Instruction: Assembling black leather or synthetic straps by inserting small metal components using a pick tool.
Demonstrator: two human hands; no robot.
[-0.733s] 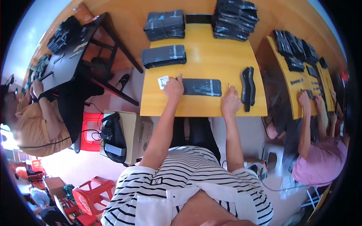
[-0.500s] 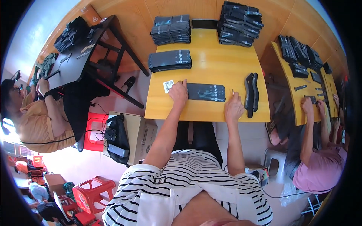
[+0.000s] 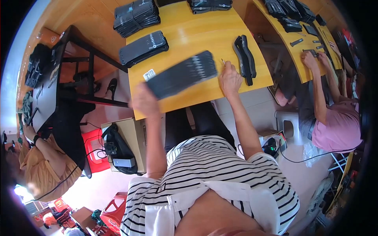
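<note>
My left hand (image 3: 145, 101), smeared by motion, is closed on one end of a flat black fabric piece (image 3: 177, 78) with a row of pale printed marks near its far end. The piece is tilted over the front of the yellow table (image 3: 189, 33). My right hand (image 3: 230, 80) is pinched around a thin light-coloured stick-like item (image 3: 223, 61); its exact kind is too small to tell. Just right of that hand lie curved black strips (image 3: 245, 59), side by side. A white label (image 3: 149, 74) with dark print is on the table, beside the held piece.
A stack of similar black pieces (image 3: 143, 48) lies at the table's left, with a tied bundle (image 3: 136, 17) behind it and another bundle (image 3: 210, 4) at the back. People work at a dark table (image 3: 49, 88) on the left and a yellow table (image 3: 293, 49) on the right.
My left hand has lifted the black piece from the table and swung it nearer and to the left, tilting it. The view has shifted; my right hand still pinches the thin item.
</note>
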